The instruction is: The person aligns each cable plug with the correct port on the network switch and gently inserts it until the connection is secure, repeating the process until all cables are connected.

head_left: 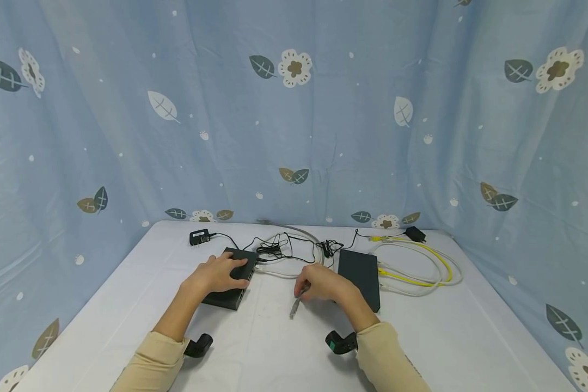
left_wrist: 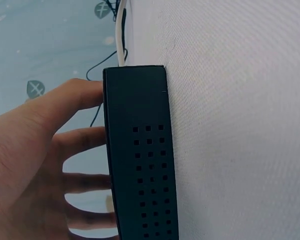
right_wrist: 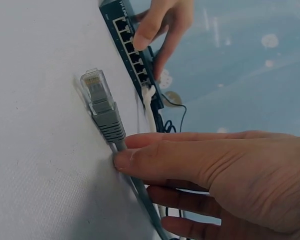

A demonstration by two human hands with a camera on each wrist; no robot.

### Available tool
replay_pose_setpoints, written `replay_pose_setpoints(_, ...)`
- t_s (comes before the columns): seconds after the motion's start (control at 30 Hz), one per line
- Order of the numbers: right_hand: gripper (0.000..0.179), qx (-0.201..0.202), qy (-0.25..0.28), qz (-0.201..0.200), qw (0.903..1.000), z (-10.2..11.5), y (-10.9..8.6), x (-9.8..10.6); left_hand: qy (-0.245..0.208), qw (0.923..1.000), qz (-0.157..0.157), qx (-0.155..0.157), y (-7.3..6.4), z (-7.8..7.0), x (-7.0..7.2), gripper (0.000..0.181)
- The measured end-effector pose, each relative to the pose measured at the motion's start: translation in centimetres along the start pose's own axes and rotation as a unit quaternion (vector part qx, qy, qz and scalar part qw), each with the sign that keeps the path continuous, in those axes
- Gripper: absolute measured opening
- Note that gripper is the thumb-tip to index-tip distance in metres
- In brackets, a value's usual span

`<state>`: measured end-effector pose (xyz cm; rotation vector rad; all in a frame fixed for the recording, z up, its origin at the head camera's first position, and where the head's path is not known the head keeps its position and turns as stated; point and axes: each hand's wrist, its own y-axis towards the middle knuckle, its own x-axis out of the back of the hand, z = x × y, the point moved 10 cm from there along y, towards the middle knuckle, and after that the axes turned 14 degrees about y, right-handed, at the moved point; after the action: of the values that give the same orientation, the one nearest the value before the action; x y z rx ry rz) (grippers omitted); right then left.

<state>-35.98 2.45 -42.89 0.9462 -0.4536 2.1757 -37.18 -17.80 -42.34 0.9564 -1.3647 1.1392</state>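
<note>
My left hand point(head_left: 216, 274) rests on top of a black network switch point(head_left: 224, 299), its fingers spread over the upper face. In the left wrist view the vented side of the switch stands close, with the fingertips on its top edge. A row of ports shows in the right wrist view, and a white cable point(right_wrist: 149, 102) is plugged in at one end. Between thumb and forefinger my right hand point(head_left: 322, 281) pinches a grey Ethernet cable just behind its clear-tipped plug point(right_wrist: 101, 100). The plug is close over the white cloth, apart from the switch.
A second black box point(head_left: 360, 277) lies at the right, with white cables and a yellow cable point(head_left: 448, 267) looped beside it. Two power adapters, one at the left point(head_left: 198, 237) and another at the right point(head_left: 415, 234), lie toward the back. Black cords point(head_left: 270, 249) bunch between the boxes.
</note>
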Motion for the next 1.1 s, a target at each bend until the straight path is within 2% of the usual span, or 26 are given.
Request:
replay_pose_setpoints(0.43,0.013,0.027,-0.024,-0.007,0.9993,0.4,0.2,-0.2,0.003,1.0,0.002,-0.009,0.0,0.1,-0.1,0.07)
replay_pose_setpoints(0.6,0.011,0.026,-0.036,-0.011,0.999,0.7,0.2,-0.1,0.001,0.9999,0.002,-0.013,0.0,0.1,-0.1,0.07)
replay_pose_setpoints(0.93,0.006,0.044,-0.015,-0.025,0.9986,1.3,0.1,0.2,0.004,0.9999,0.003,-0.016,0.1,0.2,-0.2,0.072)
replay_pose_setpoints(1.1,0.01,0.052,-0.022,-0.042,0.9975,1.6,0.1,0.4,0.002,0.9999,0.003,-0.017,0.1,0.3,-0.3,0.072)
